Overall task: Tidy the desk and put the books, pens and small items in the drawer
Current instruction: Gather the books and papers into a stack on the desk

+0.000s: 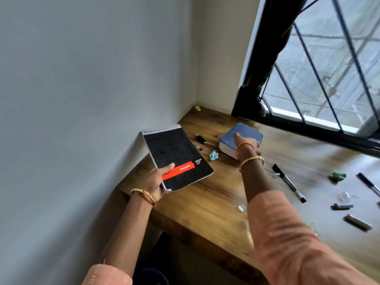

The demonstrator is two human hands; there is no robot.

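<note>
My left hand [158, 179] grips the near corner of a black spiral notepad [176, 153] with a red band and holds it tilted above the left end of the wooden desk [205, 206]. A thick blue book [244, 130] lies flat near the window. On it is my right hand [246, 145], thumb stretched over the cover and fingers curled round the near right edge. A black pen [289, 183] lies on the desk to the right of my right forearm. A second pen [368, 184] is at the right edge of view.
Between notepad and book lie a small black stick [200, 138], a blue-tipped pen piece [198, 147] and crumpled pale blue paper [213, 155]. Crumpled green paper [337, 176], two batteries [341, 206] and clear plastic bits [242, 207] lie at the right. A barred window [329, 79] borders the desk.
</note>
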